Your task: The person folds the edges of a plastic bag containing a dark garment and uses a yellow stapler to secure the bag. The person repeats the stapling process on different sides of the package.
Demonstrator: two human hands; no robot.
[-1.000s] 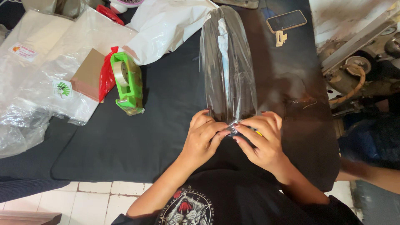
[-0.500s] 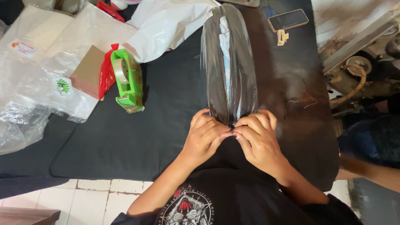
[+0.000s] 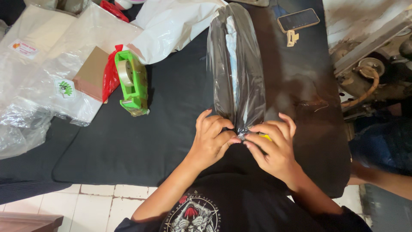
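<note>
Black tabletop (image 3: 128, 150), and since a second ago my left hand (image 3: 212, 139) and right hand (image 3: 274, 148) have closed in, both pinching the clear bag's (image 3: 236, 73) near end tighter.

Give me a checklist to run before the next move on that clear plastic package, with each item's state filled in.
1. Both hands on the near end of the long clear plastic-wrapped dark package: ok; left hand and right hand pinch it.
2. Package lying flat on the black table mat: ok.
3. Green tape dispenser close by: ok, left of the package.
4. Near end sealed: cannot tell, fingers cover it.
5. Phone apart from the package: ok.
</note>
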